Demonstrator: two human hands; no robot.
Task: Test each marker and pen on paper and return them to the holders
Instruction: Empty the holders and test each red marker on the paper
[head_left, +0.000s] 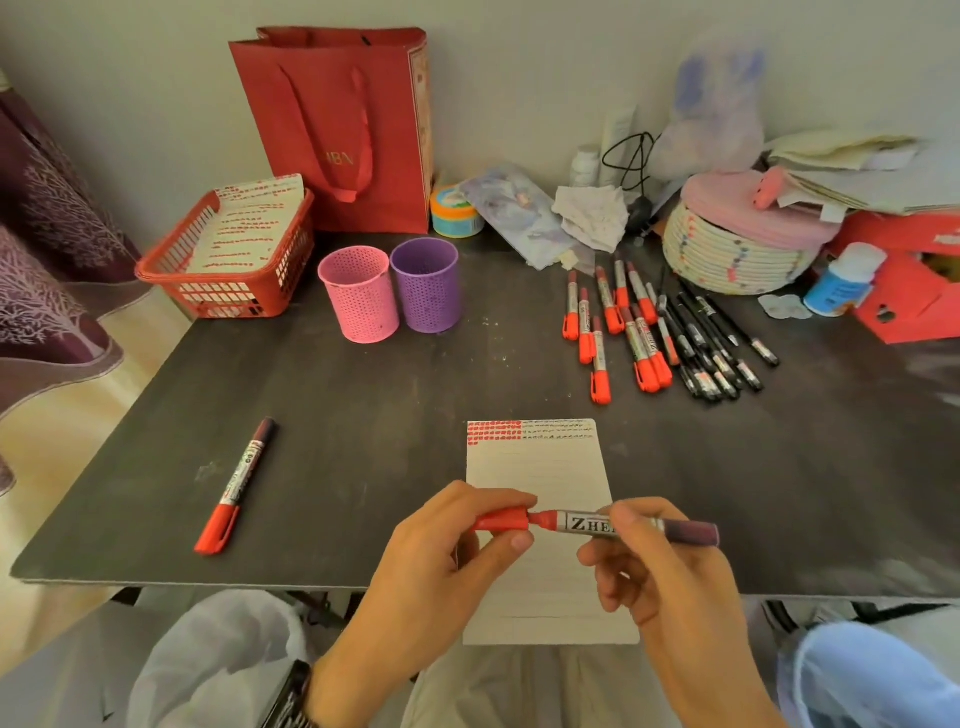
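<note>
Where paper (540, 467) overhangs the table edge (208, 583), both hands (441, 561) (670, 577) grip a marker (582, 524)

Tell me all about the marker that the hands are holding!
The marker is plastic-looking, with a red cap, a white label with black letters starting ZHE, and a dark purplish back end. It is held level above the lined paper. The left hand grips the cap, which looks partly off the red neck; the right hand pinches the barrel.
</note>
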